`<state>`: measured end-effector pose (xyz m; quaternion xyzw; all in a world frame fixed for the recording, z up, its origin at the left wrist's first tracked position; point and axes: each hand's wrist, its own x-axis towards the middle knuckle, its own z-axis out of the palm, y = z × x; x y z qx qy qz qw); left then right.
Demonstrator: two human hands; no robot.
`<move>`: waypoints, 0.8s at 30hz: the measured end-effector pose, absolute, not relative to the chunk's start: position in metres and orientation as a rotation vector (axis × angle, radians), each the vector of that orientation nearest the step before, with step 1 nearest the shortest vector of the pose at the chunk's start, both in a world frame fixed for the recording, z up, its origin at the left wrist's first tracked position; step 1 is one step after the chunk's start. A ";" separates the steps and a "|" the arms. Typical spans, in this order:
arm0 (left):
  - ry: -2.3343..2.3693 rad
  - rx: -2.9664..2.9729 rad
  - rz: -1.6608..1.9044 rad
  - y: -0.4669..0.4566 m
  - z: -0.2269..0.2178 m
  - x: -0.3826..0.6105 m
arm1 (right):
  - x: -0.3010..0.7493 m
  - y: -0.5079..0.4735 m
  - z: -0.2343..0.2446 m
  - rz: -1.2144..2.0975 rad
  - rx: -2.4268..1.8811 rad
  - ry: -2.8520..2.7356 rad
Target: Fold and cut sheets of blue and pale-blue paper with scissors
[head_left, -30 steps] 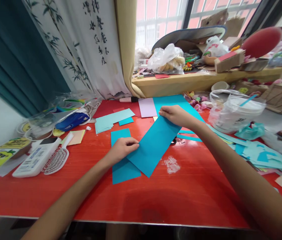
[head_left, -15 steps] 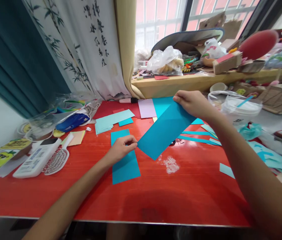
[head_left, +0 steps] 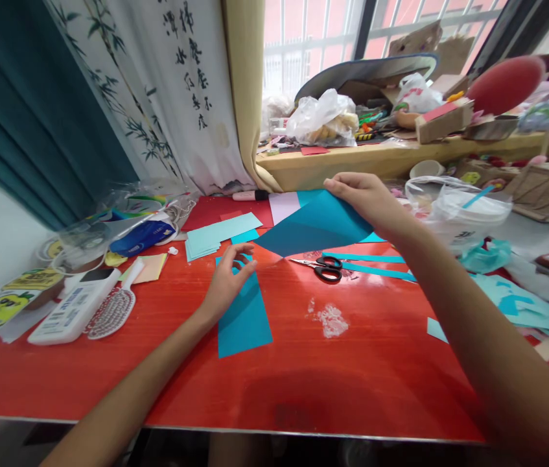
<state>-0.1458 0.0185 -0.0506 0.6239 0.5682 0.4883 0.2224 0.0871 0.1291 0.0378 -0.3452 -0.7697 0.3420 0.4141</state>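
A blue sheet of paper hangs in the air, pinched at its upper corner by my right hand. Its left end reaches close to the fingertips of my left hand, which is open with the fingers apart. Under and beside that hand, a second blue paper rectangle lies flat on the red table. Black-handled scissors rest below the raised sheet, beside long blue paper strips.
Pale blue paper pieces and a lilac sheet lie behind. On the left are a hairbrush, a white box-like case and a blue packet. Paper scraps and a plastic-wrapped tub crowd the right.
My left hand has let go of the raised sheet's corner and spread its fingers. My right hand has shifted slightly left; the sheet's lower end has swung up, uncovering the scissors.
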 end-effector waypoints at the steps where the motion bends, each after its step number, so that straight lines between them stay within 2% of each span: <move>1: 1.566 1.771 1.366 0.016 -0.048 -0.145 | 0.079 0.122 0.038 0.983 -0.825 -1.898; 6: 1.598 1.861 1.396 0.003 -0.036 -0.143 | 0.051 0.094 0.037 1.429 -0.649 -1.790; 10: 1.523 1.740 1.382 -0.004 -0.033 -0.144 | 0.046 0.086 0.038 1.629 -0.561 -1.657; 20: 1.499 1.432 1.476 0.001 -0.029 -0.145 | 0.071 0.112 0.043 1.657 -0.789 -1.783; 24: 1.463 1.463 1.381 0.003 -0.031 -0.144 | 0.069 0.111 0.042 1.617 -0.785 -1.816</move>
